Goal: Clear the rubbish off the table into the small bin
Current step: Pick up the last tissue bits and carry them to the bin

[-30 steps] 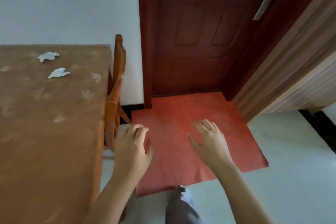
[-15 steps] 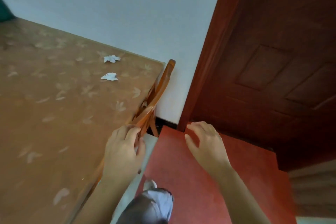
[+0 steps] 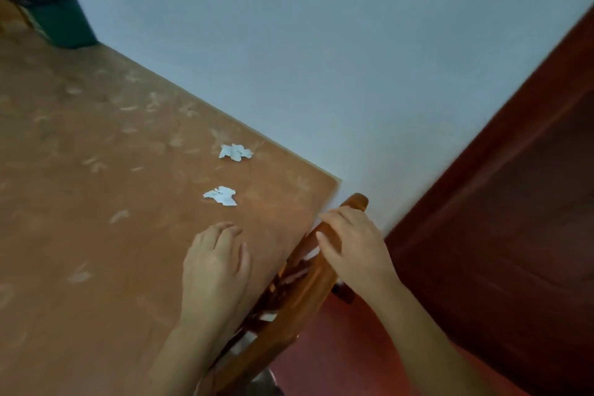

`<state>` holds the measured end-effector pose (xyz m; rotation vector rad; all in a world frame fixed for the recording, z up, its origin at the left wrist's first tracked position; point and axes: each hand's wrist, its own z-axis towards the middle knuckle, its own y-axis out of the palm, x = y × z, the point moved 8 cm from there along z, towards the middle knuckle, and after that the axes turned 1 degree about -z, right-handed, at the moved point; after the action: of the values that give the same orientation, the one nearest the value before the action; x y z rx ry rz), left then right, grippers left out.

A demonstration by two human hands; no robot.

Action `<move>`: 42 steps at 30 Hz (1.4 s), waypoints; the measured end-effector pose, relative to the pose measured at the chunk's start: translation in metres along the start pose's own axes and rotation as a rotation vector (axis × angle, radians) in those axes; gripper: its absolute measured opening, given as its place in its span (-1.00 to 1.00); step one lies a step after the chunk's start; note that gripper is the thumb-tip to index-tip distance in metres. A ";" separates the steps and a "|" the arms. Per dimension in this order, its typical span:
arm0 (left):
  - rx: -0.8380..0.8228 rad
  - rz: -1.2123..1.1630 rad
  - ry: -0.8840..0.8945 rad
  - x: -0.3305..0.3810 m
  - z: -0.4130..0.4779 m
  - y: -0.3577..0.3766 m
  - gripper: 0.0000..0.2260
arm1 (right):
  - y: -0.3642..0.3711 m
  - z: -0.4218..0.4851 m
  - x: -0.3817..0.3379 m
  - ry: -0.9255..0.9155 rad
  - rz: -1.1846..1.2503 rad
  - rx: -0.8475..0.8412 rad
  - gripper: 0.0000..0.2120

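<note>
Two crumpled white paper scraps lie on the brown patterned table [image 3: 96,235]: the nearer scrap [image 3: 221,196] and the farther scrap [image 3: 235,152], both near the table's right corner. A small dark green bin [image 3: 56,14] with a black liner stands at the table's far left corner against the wall. My left hand [image 3: 216,262] hovers over the table just below the nearer scrap, fingers loosely curled, holding nothing. My right hand [image 3: 352,243] is over the top rail of a wooden chair [image 3: 299,296], fingers apart; whether it touches the rail is unclear.
The wooden chair is tucked against the table's right edge. A dark red door [image 3: 514,235] stands to the right, with a red mat [image 3: 340,350] on the floor below. A pale wall [image 3: 321,58] runs behind the table.
The view has swung left and up toward the table, bringing the bin into sight. My left hand has moved from the chair onto the table area; my right hand has come over the chair's rail.
</note>
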<state>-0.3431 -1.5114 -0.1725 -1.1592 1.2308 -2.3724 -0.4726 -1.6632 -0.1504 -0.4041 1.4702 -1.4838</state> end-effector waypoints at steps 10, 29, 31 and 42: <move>0.110 0.033 -0.289 -0.054 0.047 0.046 -0.69 | 0.064 0.118 0.013 -0.226 0.082 -0.167 -0.75; 0.251 -0.003 -0.844 -0.137 0.093 0.156 -0.78 | 0.224 0.292 0.007 -0.479 0.196 -0.447 -0.75; 0.257 -0.021 -0.875 -0.140 0.099 0.161 -0.73 | 0.235 0.302 0.006 -0.466 0.216 -0.443 -0.77; 0.251 0.025 -0.829 -0.148 0.107 0.179 -0.93 | 0.279 0.328 -0.004 -0.471 0.153 -0.469 -0.70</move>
<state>-0.1935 -1.6095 -0.3549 -1.7394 0.6319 -1.6353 -0.1025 -1.7923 -0.3291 -0.8409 1.4109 -0.8349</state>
